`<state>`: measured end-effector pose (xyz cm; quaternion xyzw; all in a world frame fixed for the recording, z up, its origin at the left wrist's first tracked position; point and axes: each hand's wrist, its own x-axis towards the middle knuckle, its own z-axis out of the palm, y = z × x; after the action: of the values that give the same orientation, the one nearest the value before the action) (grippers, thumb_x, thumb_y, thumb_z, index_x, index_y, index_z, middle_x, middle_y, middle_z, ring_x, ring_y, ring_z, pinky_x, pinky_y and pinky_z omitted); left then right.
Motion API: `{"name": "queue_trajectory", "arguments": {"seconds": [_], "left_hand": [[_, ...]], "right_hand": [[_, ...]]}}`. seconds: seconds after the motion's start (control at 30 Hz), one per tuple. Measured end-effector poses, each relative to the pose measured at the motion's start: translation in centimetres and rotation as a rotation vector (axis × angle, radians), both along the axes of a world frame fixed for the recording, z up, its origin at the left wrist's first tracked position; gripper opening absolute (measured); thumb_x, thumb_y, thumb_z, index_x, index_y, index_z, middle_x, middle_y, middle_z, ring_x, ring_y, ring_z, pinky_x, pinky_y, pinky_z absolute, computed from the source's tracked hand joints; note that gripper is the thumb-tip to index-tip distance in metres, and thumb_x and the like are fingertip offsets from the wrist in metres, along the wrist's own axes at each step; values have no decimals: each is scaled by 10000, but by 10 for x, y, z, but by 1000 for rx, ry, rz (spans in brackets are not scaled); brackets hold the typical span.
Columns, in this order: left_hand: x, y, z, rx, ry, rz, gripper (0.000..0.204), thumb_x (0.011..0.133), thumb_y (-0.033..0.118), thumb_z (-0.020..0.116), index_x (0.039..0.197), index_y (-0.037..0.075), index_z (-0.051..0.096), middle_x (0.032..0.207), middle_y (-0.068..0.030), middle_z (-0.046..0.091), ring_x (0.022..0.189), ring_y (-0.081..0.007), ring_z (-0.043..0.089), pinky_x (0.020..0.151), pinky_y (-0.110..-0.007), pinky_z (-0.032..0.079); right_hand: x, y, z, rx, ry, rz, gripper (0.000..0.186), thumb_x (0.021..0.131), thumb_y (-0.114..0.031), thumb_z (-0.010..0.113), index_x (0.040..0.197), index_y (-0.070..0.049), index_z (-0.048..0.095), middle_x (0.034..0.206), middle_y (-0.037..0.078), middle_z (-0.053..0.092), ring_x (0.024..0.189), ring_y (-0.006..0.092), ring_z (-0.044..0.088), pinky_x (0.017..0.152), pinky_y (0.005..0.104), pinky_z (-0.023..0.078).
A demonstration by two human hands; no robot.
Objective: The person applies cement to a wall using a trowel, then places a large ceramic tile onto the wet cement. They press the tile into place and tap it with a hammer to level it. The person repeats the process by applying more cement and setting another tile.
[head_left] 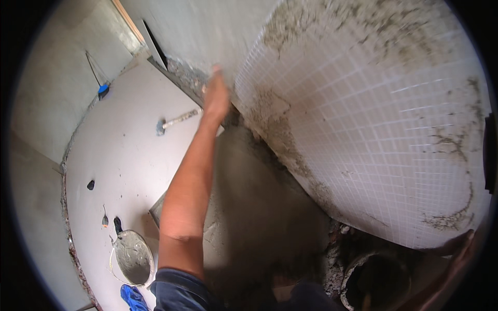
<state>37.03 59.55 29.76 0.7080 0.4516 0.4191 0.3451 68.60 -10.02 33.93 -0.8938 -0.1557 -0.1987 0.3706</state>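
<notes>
A large tile [363,135] stands tilted on the right, its gridded back toward me and smeared with mortar along the edges. My right hand [459,243] grips its lower right edge, dark and partly hidden by shadow. My left hand [215,98] reaches forward between the tile and the wall, apart from the tile's left edge. Motion blurs its fingers, and I see nothing in it. Below the tile spreads a bed of wet grey mortar [259,192]. A hammer [179,120] with a mortar-crusted handle lies on the laid floor tiles [140,160], left of my left hand.
At the lower left stands a bucket [134,256] of grey mortar, beside a blue cloth-like item [133,298]. Another round container [376,282] sits in shadow at lower right. A blue-headed brush [104,90] leans near the left wall. Small dark pieces [91,184] lie on the tiles.
</notes>
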Motion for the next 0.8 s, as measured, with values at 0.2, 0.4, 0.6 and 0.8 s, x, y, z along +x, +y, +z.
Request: {"name": "queue_trajectory", "arguments": {"seconds": [0.2, 0.4, 0.6, 0.8], "left_hand": [[84, -104, 180, 84, -194, -289, 887, 934, 646, 134, 1343, -89, 414, 1363, -313, 424, 1330, -385, 353, 1101, -394, 245], [78, -201, 332, 595, -474, -579, 920, 937, 659, 175, 1370, -138, 330, 1441, -279, 339, 1389, -324, 270, 1146, -350, 177], [30, -257, 256, 547, -605, -395, 435, 975, 373, 440, 980, -54, 522, 875, -169, 508, 845, -261, 503, 764, -362, 414], [10, -343, 29, 16, -483, -387, 510, 938, 345, 530, 1219, -73, 451, 1166, -285, 531, 1113, -393, 525, 939, -441, 415]], "right_hand": [[-59, 84, 26, 50, -139, 227, 369, 977, -314, 458, 947, 41, 554, 768, 88, 530, 716, 175, 440, 652, 324, 375], [-100, 112, 66, 44, -172, 315, 332, 962, -250, 510, 782, 28, 476, 644, 82, 402, 636, 170, 352, 574, 350, 318], [-117, 144, 91, -95, -254, 340, 379, 962, -289, 536, 766, 30, 474, 593, 117, 343, 578, 197, 297, 514, 381, 311], [-134, 235, 104, -358, -450, 333, 457, 970, -410, 468, 823, 12, 567, 700, 262, 533, 629, 426, 479, 587, 466, 401]]}}
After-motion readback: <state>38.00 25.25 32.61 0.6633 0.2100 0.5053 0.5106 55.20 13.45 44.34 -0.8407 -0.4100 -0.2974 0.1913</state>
